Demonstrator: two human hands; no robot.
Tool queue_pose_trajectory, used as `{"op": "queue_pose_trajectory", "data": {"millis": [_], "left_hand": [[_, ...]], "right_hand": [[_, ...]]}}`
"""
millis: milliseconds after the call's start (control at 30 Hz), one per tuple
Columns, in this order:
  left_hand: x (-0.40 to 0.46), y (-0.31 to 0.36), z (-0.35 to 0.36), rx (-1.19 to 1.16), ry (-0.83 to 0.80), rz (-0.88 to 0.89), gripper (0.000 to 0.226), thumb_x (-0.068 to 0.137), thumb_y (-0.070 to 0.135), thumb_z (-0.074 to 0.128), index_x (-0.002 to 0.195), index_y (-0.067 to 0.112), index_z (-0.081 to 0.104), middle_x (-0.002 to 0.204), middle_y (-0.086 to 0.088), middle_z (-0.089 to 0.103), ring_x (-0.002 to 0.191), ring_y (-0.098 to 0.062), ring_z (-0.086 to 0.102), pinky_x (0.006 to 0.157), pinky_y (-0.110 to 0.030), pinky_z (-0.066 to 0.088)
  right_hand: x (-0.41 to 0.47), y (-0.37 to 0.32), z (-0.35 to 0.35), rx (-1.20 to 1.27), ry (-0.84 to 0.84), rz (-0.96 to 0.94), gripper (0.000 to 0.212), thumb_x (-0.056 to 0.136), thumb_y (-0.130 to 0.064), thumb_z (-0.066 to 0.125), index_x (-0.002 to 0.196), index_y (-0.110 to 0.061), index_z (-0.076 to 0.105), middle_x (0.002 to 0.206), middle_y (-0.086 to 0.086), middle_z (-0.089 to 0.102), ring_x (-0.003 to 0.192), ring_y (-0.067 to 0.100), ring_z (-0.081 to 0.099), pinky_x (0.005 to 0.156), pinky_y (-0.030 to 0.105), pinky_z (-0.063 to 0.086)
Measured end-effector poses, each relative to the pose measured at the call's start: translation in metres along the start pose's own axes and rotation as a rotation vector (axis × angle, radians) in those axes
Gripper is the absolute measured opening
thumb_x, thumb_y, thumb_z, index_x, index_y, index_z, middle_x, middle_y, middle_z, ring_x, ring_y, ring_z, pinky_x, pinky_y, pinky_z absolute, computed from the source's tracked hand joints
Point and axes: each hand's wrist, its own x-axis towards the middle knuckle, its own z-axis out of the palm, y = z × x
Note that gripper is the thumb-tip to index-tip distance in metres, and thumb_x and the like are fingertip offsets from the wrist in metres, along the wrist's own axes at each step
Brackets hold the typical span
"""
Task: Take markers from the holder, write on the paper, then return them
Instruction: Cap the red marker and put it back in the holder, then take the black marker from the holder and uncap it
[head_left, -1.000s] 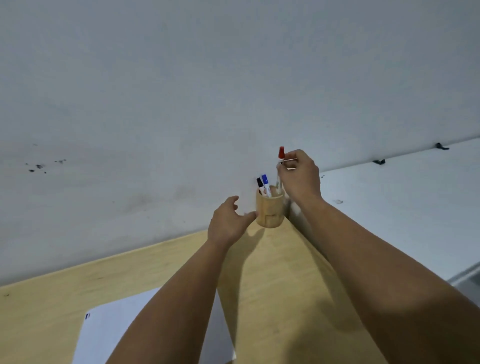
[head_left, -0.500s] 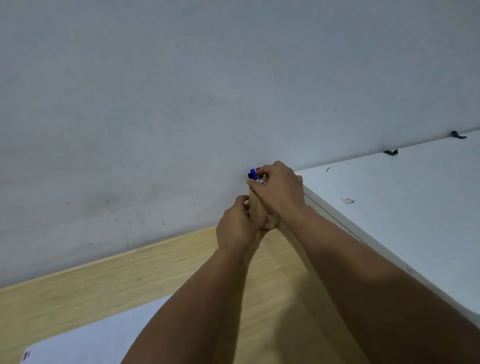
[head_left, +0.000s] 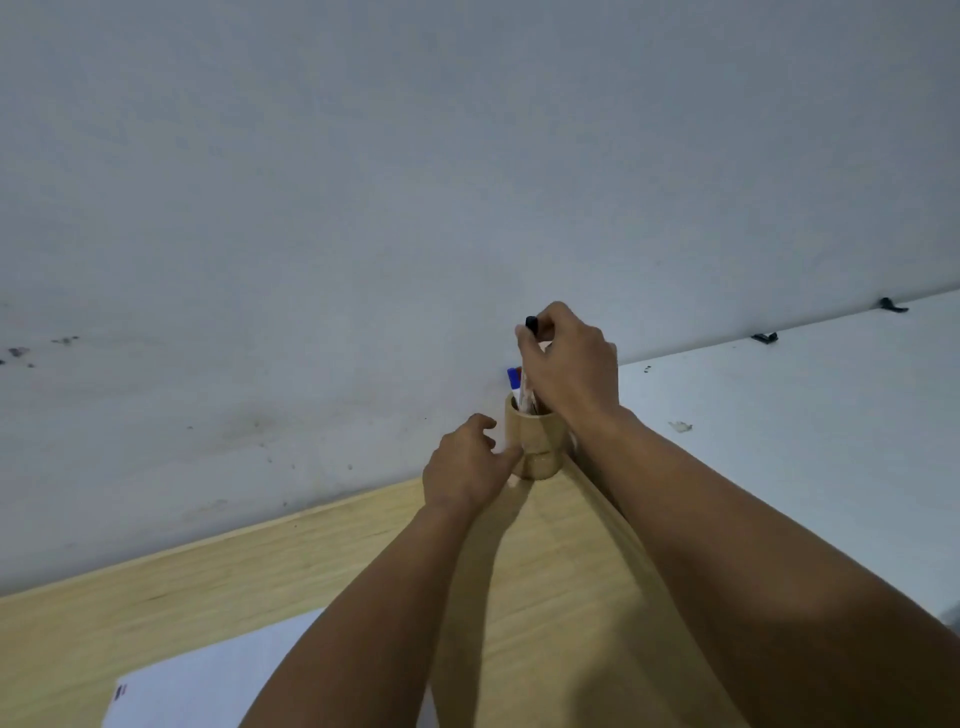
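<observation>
A round wooden holder (head_left: 535, 447) stands at the far edge of the wooden table (head_left: 322, 571), against the wall. My left hand (head_left: 467, 462) steadies the holder's left side with thumb and fingers. My right hand (head_left: 569, 364) is above the holder, pinched on a black-capped marker (head_left: 531, 324) whose lower end is still inside the holder. A blue-capped marker (head_left: 513, 376) sticks out of the holder just to the left, with a bit of red cap behind it. The white paper (head_left: 208, 680) lies near me at the bottom left, partly under my left forearm.
A pale grey wall (head_left: 415, 182) rises right behind the holder. A white table surface (head_left: 779, 415) adjoins on the right, with two small black clips (head_left: 763, 338) at its far edge.
A second ago my right hand lowered a red-capped marker into the holder. It then pressed down over the holder's mouth, and now it has risen, gripping the black-capped marker. My left hand stays on the holder.
</observation>
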Motion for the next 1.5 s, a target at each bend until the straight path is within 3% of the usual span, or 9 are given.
{"op": "queue_pose_trajectory", "data": {"millis": [167, 367, 567, 700, 800, 1100, 1233, 1300, 1500], "left_hand": [[-0.022, -0.002, -0.059, 0.036, 0.039, -0.031, 0.046, 0.091, 0.055, 0.066, 0.126, 0.025, 0.069, 0.120, 0.007, 0.074, 0.113, -0.019, 0.067, 0.094, -0.038, 0.054], [-0.069, -0.019, -0.139, -0.027, 0.140, -0.045, 0.039, 0.096, 0.055, 0.052, 0.104, 0.024, 0.073, 0.099, 0.005, 0.078, 0.097, -0.022, 0.071, 0.088, -0.039, 0.057], [-0.141, -0.067, -0.215, -0.133, 0.205, -0.093, 0.072, 0.092, 0.078, 0.033, 0.082, 0.016, 0.069, 0.077, 0.000, 0.076, 0.073, -0.022, 0.074, 0.077, -0.042, 0.060], [-0.174, -0.097, -0.254, -0.154, 0.061, -0.051, 0.063, 0.103, 0.063, 0.038, 0.086, 0.011, 0.070, 0.072, -0.002, 0.063, 0.068, -0.021, 0.058, 0.068, -0.038, 0.054], [-0.189, -0.117, -0.279, -0.137, 0.043, -0.057, 0.052, 0.109, 0.047, 0.039, 0.090, 0.008, 0.068, 0.077, -0.007, 0.055, 0.066, -0.021, 0.051, 0.060, -0.032, 0.049], [-0.197, -0.183, -0.324, -0.325, 0.163, -0.263, 0.044, 0.110, 0.041, 0.040, 0.091, 0.011, 0.066, 0.074, -0.005, 0.050, 0.062, -0.022, 0.041, 0.060, -0.031, 0.043], [-0.197, -0.226, -0.313, 0.192, 0.100, -0.225, 0.043, 0.108, 0.048, 0.035, 0.099, 0.019, 0.066, 0.098, 0.002, 0.073, 0.087, -0.024, 0.064, 0.080, -0.037, 0.051], [-0.196, -0.239, -0.293, 0.387, -0.001, -0.203, 0.039, 0.107, 0.047, 0.031, 0.104, 0.020, 0.059, 0.117, 0.001, 0.072, 0.104, -0.028, 0.064, 0.084, -0.039, 0.050], [-0.193, -0.262, -0.251, 0.676, -0.103, -0.108, 0.037, 0.106, 0.046, 0.033, 0.119, 0.016, 0.051, 0.119, -0.009, 0.067, 0.103, -0.035, 0.065, 0.076, -0.039, 0.042]], "right_hand": [[-0.004, -0.054, -0.031, 0.204, -0.011, -0.071, 0.024, 0.107, -0.045, 0.057, 0.114, -0.022, 0.065, 0.085, -0.001, 0.080, 0.084, 0.027, 0.076, 0.085, 0.049, 0.060], [-0.062, -0.106, -0.039, 0.464, -0.507, 0.190, 0.024, 0.108, -0.032, 0.058, 0.116, -0.018, 0.077, 0.077, 0.002, 0.056, 0.062, 0.019, 0.053, 0.052, 0.034, 0.053], [-0.144, -0.147, -0.019, 0.643, -0.904, 0.215, 0.018, 0.102, -0.014, 0.071, 0.114, -0.004, 0.080, 0.092, 0.006, 0.076, 0.065, 0.014, 0.063, 0.055, 0.023, 0.051], [-0.178, -0.182, -0.008, 0.738, -0.982, 0.216, 0.021, 0.100, -0.017, 0.075, 0.111, -0.001, 0.081, 0.108, 0.017, 0.081, 0.067, 0.012, 0.069, 0.057, 0.023, 0.054], [-0.196, -0.205, 0.006, 0.698, -1.100, 0.233, 0.028, 0.102, -0.024, 0.073, 0.114, 0.001, 0.079, 0.093, 0.013, 0.079, 0.064, 0.013, 0.062, 0.055, 0.024, 0.051], [-0.227, -0.228, 0.053, 0.442, -0.897, -0.051, 0.010, 0.097, -0.028, 0.077, 0.098, -0.018, 0.077, 0.071, -0.002, 0.072, 0.071, 0.016, 0.064, 0.068, 0.030, 0.052], [-0.230, -0.214, 0.070, 0.539, -0.865, 0.248, 0.007, 0.107, -0.016, 0.060, 0.112, -0.018, 0.055, 0.086, 0.009, 0.069, 0.063, 0.018, 0.057, 0.056, 0.029, 0.042], [-0.229, -0.211, 0.079, 0.706, -0.864, 0.426, 0.016, 0.107, -0.004, 0.051, 0.106, -0.016, 0.061, 0.093, 0.012, 0.068, 0.063, 0.020, 0.063, 0.054, 0.028, 0.046], [-0.219, -0.203, 0.096, 1.140, -0.790, 0.853, 0.028, 0.098, -0.004, 0.051, 0.114, -0.013, 0.073, 0.095, 0.010, 0.080, 0.077, 0.025, 0.078, 0.063, 0.030, 0.053]]}}
